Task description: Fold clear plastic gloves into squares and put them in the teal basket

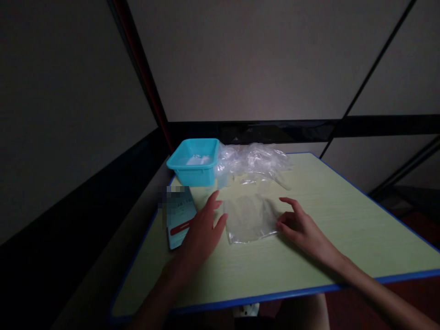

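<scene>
A clear plastic bag (249,220) lies flat on the table between my hands. My left hand (206,220) hovers by the bag's left edge, thumb and fingers apart, holding nothing. At the bag's lower right edge, my right hand (297,229) pinches the plastic between thumb and bent fingers, while its index finger is stretched out above. Beyond the bag, a crumpled heap of clear plastic bags (257,158) spreads across the back of the table.
A turquoise plastic basin (195,176) with something whitish inside stands at the back left. In front of it lies a flat, pale-screened device (182,208) with a red strip (181,227) across it, partly behind my left hand. The table (343,220) has a blue edge; walls rise behind and left.
</scene>
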A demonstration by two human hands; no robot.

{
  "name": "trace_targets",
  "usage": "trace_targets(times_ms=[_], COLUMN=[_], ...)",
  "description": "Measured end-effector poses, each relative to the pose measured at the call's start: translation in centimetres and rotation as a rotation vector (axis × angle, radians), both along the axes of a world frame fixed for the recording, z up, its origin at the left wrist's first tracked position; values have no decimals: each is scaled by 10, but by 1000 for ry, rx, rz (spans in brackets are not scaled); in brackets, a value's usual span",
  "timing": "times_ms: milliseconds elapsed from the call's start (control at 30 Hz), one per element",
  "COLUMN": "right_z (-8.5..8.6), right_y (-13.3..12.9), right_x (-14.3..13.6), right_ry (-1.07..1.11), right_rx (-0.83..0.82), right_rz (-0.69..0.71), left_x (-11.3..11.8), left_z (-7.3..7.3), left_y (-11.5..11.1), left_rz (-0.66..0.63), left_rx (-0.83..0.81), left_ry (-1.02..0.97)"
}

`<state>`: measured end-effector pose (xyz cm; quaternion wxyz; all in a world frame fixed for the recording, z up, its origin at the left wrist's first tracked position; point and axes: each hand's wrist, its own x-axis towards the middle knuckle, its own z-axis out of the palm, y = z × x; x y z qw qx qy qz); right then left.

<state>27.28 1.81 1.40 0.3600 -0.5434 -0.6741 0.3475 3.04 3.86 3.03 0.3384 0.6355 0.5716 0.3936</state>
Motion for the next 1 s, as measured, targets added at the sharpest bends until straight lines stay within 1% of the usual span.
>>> trace_targets(times_ms=[67,133,267,333,400,500,567,633,700,833,1000], right_z=[-2,-2,0,-1,-1,-2,0,1,3,4,3], right_y=[-1,-2,1,4,9,14,16,16,16,17,20], right_x=[-1,-2,-2,-2,0,2,3,3,2,-1,-5], right_ry=[55,117,212,252,309,380,392,393,392,408,459], right_rx=[-20,-42,-90,-133,-181,-244,-274,-286,-293,-332,-353], right_rz=[-12,-14,12,30,59,109,129,135,134,130,151], left_x=[-3,-4,2,9,16,22,23,22,20,19,19], left_z=[-5,-12,-21,-23,-26,-32,-36,-38,-37,-34,-32], left_y=[-16,-29,-45,-51,-56,-59,-57,-54,-52,-50,-50], left_rz=[17,25,47,14,-46,-87,-57,-12,22,43,42], left_rx=[49,52,96,148,203,275,294,276,231,170,149], left_ry=[89,99,128,166,210,250,243,212,163,85,91])
